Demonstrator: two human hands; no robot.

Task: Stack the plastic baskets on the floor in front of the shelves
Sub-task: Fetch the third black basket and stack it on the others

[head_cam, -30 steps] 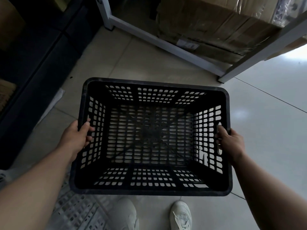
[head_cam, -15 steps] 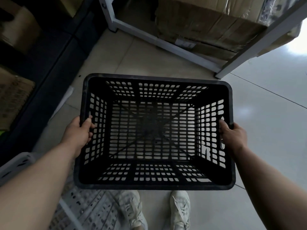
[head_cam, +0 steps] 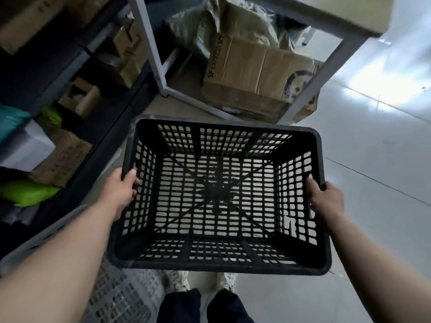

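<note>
Evidently we held the black basket (head_cam: 217,268) clear of the floor (head_cam: 373,183) with both hands, one at each short side, its open top facing up toward us. Our left hand (head_cam: 119,191) gripped the basket's left rim about midway along. Its thumb was hooked over the edge onto the inner wall, and the other fingers were hidden behind the outer face. Our right hand (head_cam: 326,199) gripped the right rim in the same way, thumb lying inside beside the handle slot, fingers out of sight outside the wall. Both forearms were bare and ran forward, nearly straight, from the lower corners of the view to the rim.

Through the slotted bottom of the basket we saw pale floor tile. Below the basket's near-left corner sat a light grey basket (head_cam: 121,297), partly covered by our left forearm. Just past the basket's near edge our two pale shoes (head_cam: 177,280) showed above dark trouser legs. Beyond the basket's far rim stood a white shelf frame (head_cam: 151,47) with a cardboard box (head_cam: 251,73) inside it. To the basket's left ran dark shelves (head_cam: 98,145) holding boxes and green bags (head_cam: 25,192).
</note>
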